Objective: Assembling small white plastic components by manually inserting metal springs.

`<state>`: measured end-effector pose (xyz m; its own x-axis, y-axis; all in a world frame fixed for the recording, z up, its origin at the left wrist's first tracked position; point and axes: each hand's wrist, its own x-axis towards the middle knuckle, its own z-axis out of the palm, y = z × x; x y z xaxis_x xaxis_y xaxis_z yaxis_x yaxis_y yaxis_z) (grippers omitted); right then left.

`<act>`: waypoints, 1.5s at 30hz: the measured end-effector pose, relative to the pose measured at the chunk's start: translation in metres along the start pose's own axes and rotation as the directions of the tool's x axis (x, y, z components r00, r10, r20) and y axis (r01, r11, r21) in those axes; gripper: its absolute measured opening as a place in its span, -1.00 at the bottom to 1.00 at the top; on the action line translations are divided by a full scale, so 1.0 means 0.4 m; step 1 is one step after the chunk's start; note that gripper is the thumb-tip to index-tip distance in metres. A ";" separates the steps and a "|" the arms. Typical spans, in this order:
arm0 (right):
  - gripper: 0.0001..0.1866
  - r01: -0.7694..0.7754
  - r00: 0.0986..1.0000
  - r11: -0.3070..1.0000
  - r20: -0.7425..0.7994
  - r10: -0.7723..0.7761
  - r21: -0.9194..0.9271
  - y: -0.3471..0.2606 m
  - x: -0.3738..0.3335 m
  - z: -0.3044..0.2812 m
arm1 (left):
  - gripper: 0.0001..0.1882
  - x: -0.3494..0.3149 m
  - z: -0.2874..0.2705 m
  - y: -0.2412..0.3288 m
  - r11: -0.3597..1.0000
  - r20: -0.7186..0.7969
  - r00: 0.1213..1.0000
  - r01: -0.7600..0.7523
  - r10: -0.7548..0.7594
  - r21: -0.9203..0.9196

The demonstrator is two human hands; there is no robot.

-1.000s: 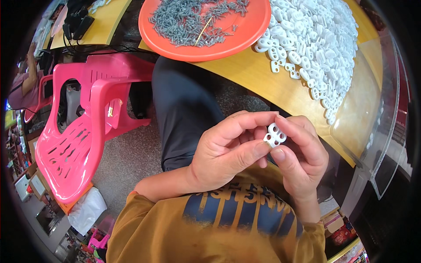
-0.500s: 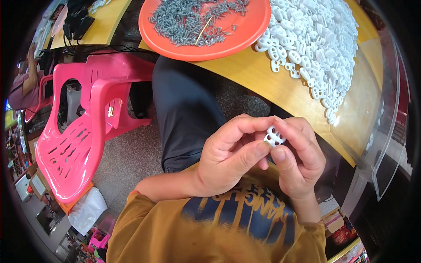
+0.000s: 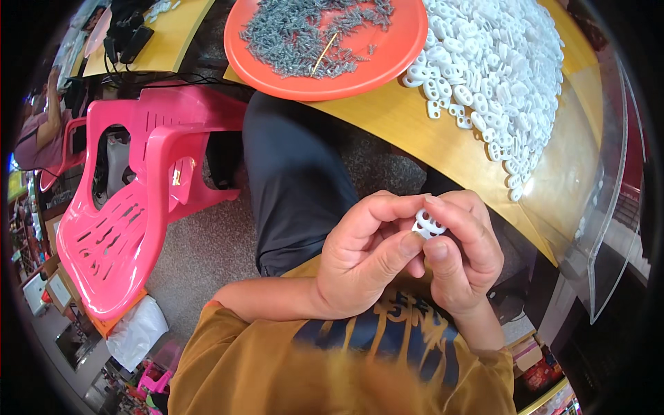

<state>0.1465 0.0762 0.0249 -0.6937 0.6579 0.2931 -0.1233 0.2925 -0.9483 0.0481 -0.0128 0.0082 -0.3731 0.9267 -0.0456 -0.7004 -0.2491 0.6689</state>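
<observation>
A small white plastic cord lock (image 3: 427, 224) with round holes is pinched between my two hands, above my lap. My left hand (image 3: 366, 252) grips its left side with thumb and forefinger. From the other side my right hand (image 3: 467, 250) closes on it, thumb below and forefinger above. Both sets of fingertips nearly meet around the piece and cover parts of it. Beyond my hands, a large pile of similar white plastic pieces (image 3: 501, 76) spreads over the table. Many small grey metal springs (image 3: 283, 38) lie in a red round tray (image 3: 387, 59).
A thin yellow stick (image 3: 324, 54) rests among the springs. The yellow table (image 3: 415, 135) curves around in front, with a clear plastic sheet (image 3: 609, 207) at its right edge. On my left stands a pink plastic chair (image 3: 149, 173); a white bag (image 3: 138, 332) lies beyond it.
My hands have shifted slightly down in view with the cord lock still between them. The piece now shows at a more tilted angle. Tray and pile appear slightly lower in view.
</observation>
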 end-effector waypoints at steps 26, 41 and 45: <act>-0.70 0.045 0.995 0.992 -0.096 -0.034 0.116 0.044 -0.011 0.046 | -0.73 0.009 -0.008 -0.015 0.983 0.011 0.989 -0.150 0.150 0.107; -0.70 0.133 0.991 0.963 -0.019 -0.132 0.237 0.066 -0.012 0.027 | -0.72 -0.001 0.004 -0.007 0.997 0.036 0.999 -0.029 0.027 0.064; -0.71 0.144 0.989 0.951 -0.014 -0.146 0.274 0.070 -0.016 0.030 | -0.71 -0.007 0.000 -0.011 0.997 0.040 0.998 -0.054 0.052 0.056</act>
<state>0.1389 0.0719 -0.0049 -0.6582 0.6180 0.4300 -0.4116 0.1829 -0.8928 0.0523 -0.0141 0.0054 -0.3843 0.9230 0.0190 -0.6440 -0.2828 0.7108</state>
